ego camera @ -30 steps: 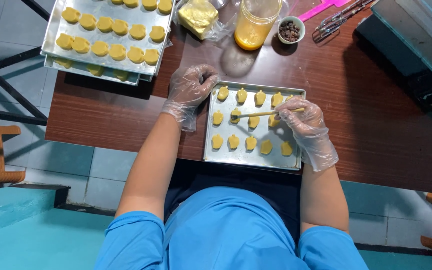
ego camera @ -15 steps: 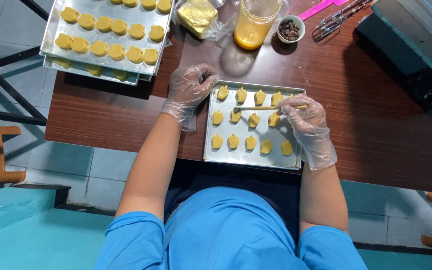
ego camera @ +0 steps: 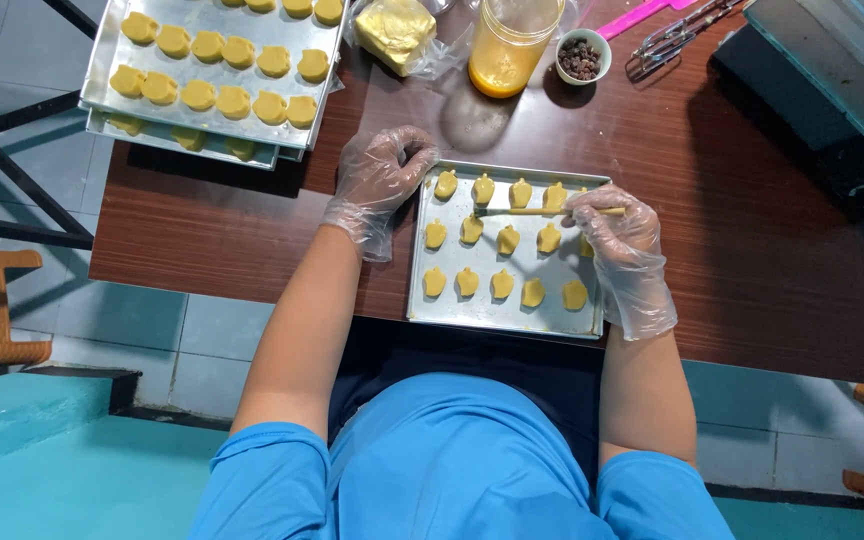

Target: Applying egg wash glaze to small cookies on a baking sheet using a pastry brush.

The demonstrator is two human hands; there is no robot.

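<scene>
Since a second ago, the thin yellow-handled brush (ego camera: 542,211) has shifted up from the middle row of pale yellow shaped dough pieces (ego camera: 504,240) to the top row, its tip now by the second piece there. The right hand (ego camera: 624,250), in a clear plastic glove, pinches the brush's handle over the rectangular metal baking tray (ego camera: 502,318) on the dark brown wooden table (ego camera: 752,260). The left hand (ego camera: 380,180), also gloved, curls loosely against the tray's upper left corner. Beyond it lie stacked metal trays of glazed yellow cookies (ego camera: 214,60), a clear jar of orange-yellow liquid (ego camera: 512,45) and a small white bowl of dark bits (ego camera: 584,57).
</scene>
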